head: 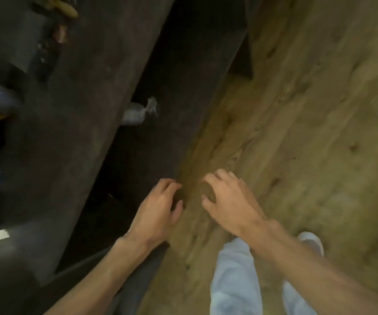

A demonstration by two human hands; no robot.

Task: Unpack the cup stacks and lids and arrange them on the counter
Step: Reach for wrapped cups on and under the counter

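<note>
Your left hand (158,210) and right hand (226,201) hover side by side, fingers loosely curled, holding nothing. Plastic-wrapped cup stack (135,113) lies well ahead, under the dark counter (74,123), above wood floor (308,133).

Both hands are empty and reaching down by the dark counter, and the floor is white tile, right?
Not quite. The floor is brown wood, not white tile, as the head view shows. The rest holds: left hand and right hand are empty, reaching down beside the dark counter.
</note>
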